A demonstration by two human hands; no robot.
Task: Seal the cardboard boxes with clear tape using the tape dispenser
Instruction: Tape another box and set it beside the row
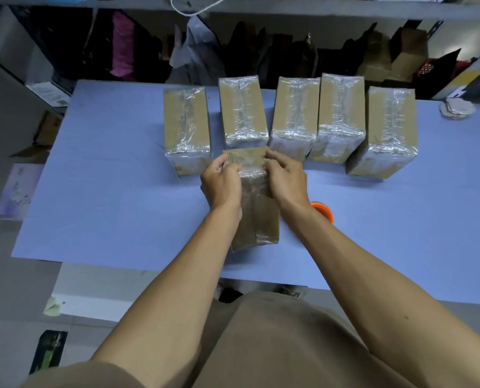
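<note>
Box in hand: a cardboard box lay lengthwise on the blue table, far end toward the row; likely so both hands could reach that end.
Left hand: fingers curled onto the far left corner, pressing clear tape down; closed on the box.
Right hand: mirrored it on the right corner; closed on the box.
Sealed boxes: five stood behind, wrapped; apparently parked clear.
Tape dispenser: orange, just beside the right wrist; within reach for the next strip.
</note>
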